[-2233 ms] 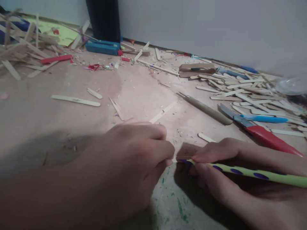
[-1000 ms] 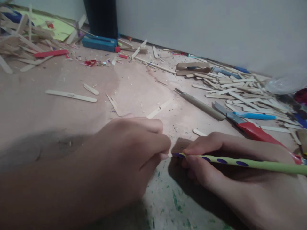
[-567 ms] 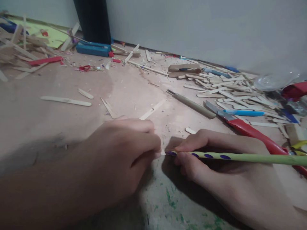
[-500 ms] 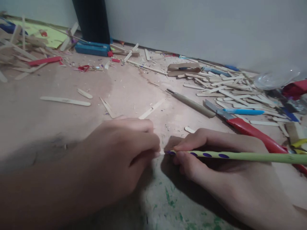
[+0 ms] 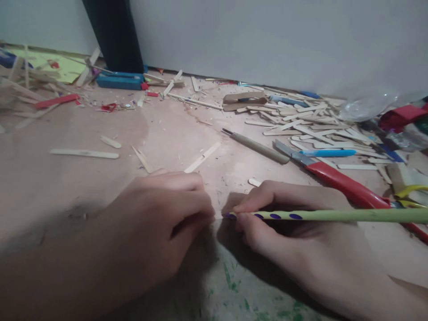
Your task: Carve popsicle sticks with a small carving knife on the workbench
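My right hand [image 5: 281, 227] grips a pale green pencil [image 5: 344, 216] with purple dots, holding it nearly level between thumb and fingertips. The pencil's front end points left, close to the fingertips of my left hand [image 5: 167, 218]. That left hand is closed in a pinch at the near edge of the tabletop. Whatever it pinches is hidden by the fingers. Just beyond the left hand lies a craft stick [image 5: 202, 158] with a notch in its side. A short stick end [image 5: 254, 183] shows behind my right fingers.
A wooden-handled carving tool [image 5: 257, 147] and a red-handled knife [image 5: 347, 183] lie beyond my right hand, before a heap of craft sticks [image 5: 301, 120]. Yellow-handled scissors [image 5: 409, 191] are at the right edge. A blue block [image 5: 120, 81] stands by a dark post [image 5: 115, 35] at the wall.
The view has shifted slightly, so the tabletop things appear lower and farther left. Both hands keep about the same pose and gap, with the pencil still in my right hand.
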`<state>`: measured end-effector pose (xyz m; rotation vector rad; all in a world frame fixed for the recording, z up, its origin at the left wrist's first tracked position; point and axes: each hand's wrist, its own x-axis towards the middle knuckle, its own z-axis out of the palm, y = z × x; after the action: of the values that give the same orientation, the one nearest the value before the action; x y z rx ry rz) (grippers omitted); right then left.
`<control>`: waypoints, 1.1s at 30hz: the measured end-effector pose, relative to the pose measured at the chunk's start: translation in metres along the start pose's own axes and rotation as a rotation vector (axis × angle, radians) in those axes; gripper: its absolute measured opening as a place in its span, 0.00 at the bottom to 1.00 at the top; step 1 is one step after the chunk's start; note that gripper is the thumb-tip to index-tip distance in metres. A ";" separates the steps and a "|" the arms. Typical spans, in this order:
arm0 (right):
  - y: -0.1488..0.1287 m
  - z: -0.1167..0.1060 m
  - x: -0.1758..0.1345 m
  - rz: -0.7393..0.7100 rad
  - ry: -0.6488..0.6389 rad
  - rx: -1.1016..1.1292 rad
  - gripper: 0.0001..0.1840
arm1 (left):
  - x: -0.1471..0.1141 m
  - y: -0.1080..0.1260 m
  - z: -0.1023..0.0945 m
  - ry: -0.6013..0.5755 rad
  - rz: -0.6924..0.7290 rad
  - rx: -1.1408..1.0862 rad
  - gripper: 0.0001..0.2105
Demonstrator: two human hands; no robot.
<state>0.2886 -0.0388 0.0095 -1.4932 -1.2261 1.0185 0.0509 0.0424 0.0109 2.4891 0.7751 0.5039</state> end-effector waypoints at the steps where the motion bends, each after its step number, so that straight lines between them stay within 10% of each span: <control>1: 0.001 0.000 0.000 0.010 0.007 0.003 0.08 | 0.000 0.000 0.000 0.001 -0.001 -0.002 0.18; 33: 0.002 -0.003 -0.003 -0.024 -0.022 -0.088 0.14 | 0.005 0.001 0.008 0.036 0.018 -0.011 0.17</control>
<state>0.2911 -0.0424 0.0087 -1.5342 -1.3164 0.9788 0.0592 0.0423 0.0057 2.4850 0.7620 0.5592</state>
